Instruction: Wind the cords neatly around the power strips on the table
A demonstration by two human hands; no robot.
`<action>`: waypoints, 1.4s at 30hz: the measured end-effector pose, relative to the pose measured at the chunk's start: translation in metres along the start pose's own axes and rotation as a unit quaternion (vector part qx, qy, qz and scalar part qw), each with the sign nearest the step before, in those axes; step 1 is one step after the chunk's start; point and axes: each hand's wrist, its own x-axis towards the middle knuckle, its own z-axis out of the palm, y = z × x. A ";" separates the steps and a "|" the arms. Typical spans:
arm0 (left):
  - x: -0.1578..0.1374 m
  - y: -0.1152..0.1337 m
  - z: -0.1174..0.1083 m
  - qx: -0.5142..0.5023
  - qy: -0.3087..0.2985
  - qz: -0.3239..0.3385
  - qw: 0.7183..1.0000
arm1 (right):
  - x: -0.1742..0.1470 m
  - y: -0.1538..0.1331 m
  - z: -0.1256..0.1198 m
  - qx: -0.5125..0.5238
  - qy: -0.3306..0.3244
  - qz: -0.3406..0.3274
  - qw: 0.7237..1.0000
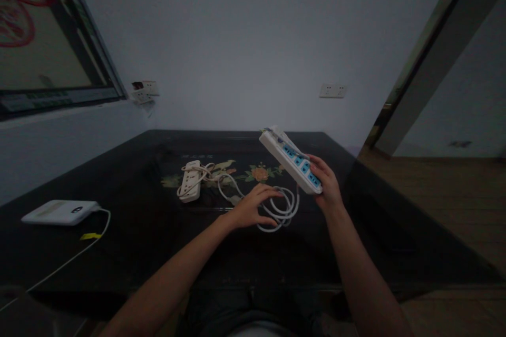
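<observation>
One blue-socket strip (290, 158) is raised over the dark surface (158, 242), tilted, its far end pointing up and to the left. The right hand (329, 189) has it by the near end, thumb and fingers closed around the casing. A pale cord lies along the strip's upper side.

The left hand (251, 208) is spread, thumb well away from the curved fingers, with nothing gripped between them. It is at the left side of a loose coil (290, 209) of white cable; whether the fingertips touch the loops is hard to tell. A length of that cable runs left from behind the hand toward the white strip (191, 184), which lies on the surface with cord wrapped about it. Which strip the coil belongs to cannot be made out.

A flower print (260, 174) decorates the surface beyond the left hand. Far left, a white box (61, 212) lies flat with a lead (108, 221) at its right end; a yellow tag (90, 236) is near the lead. The wall (237, 52) behind bears an outlet (333, 90) on the right.
</observation>
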 end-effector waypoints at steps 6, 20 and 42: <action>0.002 -0.006 -0.001 -0.063 0.121 -0.072 0.988 | -0.013 0.016 0.025 -0.081 -0.066 -0.088 0.991; 0.012 -0.007 0.006 -0.498 0.348 -0.228 0.761 | -0.029 0.018 0.039 -0.235 -0.236 -0.129 0.934; -0.021 -0.014 -0.071 -0.544 0.374 -0.296 0.690 | 0.005 0.057 0.003 -0.311 -0.274 0.014 0.910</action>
